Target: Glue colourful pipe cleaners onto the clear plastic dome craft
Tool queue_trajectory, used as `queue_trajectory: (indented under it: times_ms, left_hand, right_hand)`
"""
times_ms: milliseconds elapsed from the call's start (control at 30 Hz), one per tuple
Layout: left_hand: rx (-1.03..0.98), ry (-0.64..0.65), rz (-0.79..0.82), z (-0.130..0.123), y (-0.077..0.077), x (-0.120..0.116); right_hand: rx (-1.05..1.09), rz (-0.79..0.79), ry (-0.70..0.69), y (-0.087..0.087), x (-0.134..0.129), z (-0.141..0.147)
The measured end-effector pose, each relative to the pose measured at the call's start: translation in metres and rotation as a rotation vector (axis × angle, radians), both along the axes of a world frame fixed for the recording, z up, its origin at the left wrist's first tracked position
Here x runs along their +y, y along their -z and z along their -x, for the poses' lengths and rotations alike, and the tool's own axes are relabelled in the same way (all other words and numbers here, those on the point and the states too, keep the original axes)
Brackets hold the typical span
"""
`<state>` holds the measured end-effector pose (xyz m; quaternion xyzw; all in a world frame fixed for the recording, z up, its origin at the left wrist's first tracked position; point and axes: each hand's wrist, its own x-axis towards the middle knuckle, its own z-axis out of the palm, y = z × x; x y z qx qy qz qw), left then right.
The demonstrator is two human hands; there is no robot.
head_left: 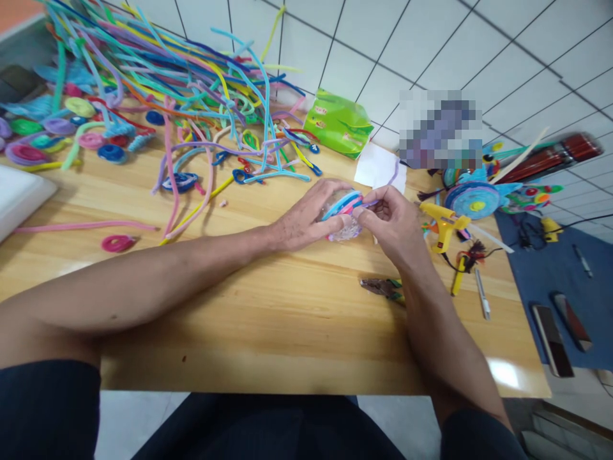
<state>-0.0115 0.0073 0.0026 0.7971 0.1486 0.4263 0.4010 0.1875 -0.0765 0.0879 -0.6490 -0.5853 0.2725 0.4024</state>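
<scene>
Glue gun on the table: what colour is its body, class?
The glue gun has a yellow body, best seen in the head view.

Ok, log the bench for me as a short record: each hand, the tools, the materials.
Left hand: holding the banded piece, blue and pink
Right hand: pinching a purple strip at the piece
Pliers: on the table, partly hidden by the right forearm
Glue gun: yellow, beyond the right hand
Fuzzy stems: many colours, heaped at far left
Green packet: near the tiled wall
</scene>
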Motion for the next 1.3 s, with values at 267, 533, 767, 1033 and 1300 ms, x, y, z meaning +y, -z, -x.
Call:
queue_trajectory:
  times_ms: [267, 533, 767, 1033, 1300]
  left_hand:
    - [-0.006, 0.045, -0.117, 0.003, 0.011, 0.006]
    - [0.015, 0.069, -0.075, 0.004, 0.008, 0.007]
    - [0.037, 0.053, -0.109, 0.003, 0.009, 0.007]
    - [0.025, -0.039, 0.02, 0.001, -0.006, -0.007]
    - [0.053, -0.018, -0.003, 0.004, -0.002, -0.005]
  right_hand:
    - [0.0, 0.005, 0.025, -0.002, 0.001, -0.002]
    - [-0.012, -0.011, -0.003, -0.002, 0.003, -0.006]
    - [0.028, -0.022, -0.017, -0.001, 0.005, -0.01]
    - [0.019, -0.009, -0.033, -0.002, 0.002, -0.006]
    - [0.164, -0.017, -0.09, -0.001, 0.007, -0.017]
